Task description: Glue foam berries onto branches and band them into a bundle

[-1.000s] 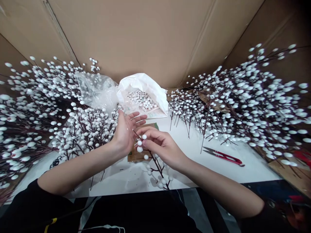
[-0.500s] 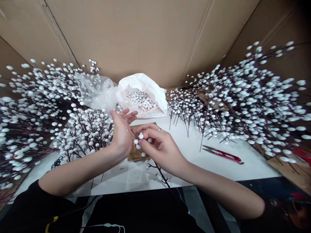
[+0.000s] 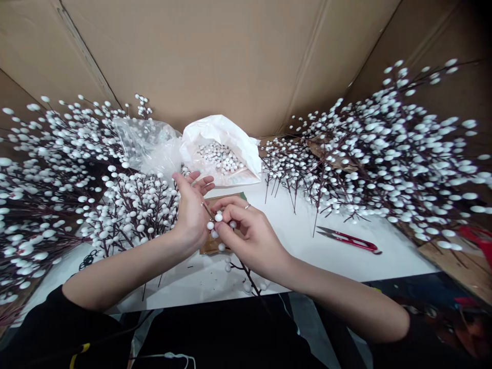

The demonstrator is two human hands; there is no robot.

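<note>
My right hand is closed on a dark-stemmed artificial berry branch, gripping it near its tip among the white berries. The branch's lower part runs down toward the table's front edge. My left hand is beside it, palm up with the fingers spread. A twig end reaches toward this palm, where a small pale speck shows; whether they touch I cannot tell. Below both hands lies a brown piece of cardboard, partly covered by them.
Behind the hands stands an open white bag of loose white berries, with a clear plastic bag next to it. Berry branches are heaped at left and right. Red-handled snips lie on the white tabletop.
The whole view has shifted slightly left. My right hand has moved a little against my left, and the twig end is now nearer the left palm. The right hand keeps its grip.
</note>
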